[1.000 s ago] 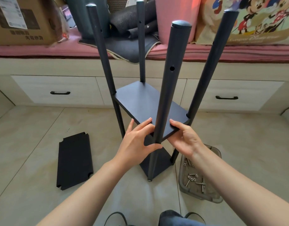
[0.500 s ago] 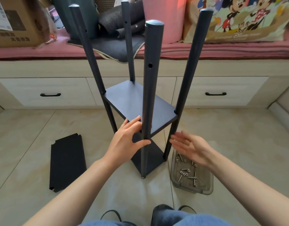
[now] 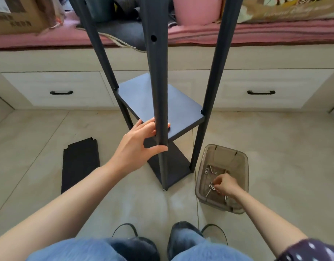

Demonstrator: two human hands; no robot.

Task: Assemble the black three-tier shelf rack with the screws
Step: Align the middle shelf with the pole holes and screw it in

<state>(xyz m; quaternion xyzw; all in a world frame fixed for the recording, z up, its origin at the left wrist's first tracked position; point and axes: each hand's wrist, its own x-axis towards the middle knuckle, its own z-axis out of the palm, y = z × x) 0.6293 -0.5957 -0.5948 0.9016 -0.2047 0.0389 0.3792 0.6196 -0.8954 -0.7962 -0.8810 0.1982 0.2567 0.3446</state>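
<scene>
left hand (image 3: 138, 146): arm reaching forward, fingers and thumb curled, gripping
right hand (image 3: 225, 184): arm stretched low, fingertips bunched downward, pinching

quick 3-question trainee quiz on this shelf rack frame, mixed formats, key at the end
1. True or false: the left hand grips the near pole of the rack.
2. Where is the right hand? A) on the middle shelf B) in the clear bin among the screws C) on the loose shelf panel
3. Fill in: the loose shelf panel lies on the floor to the rack's ____.

Key: 1 true; 2 B; 3 left
</scene>
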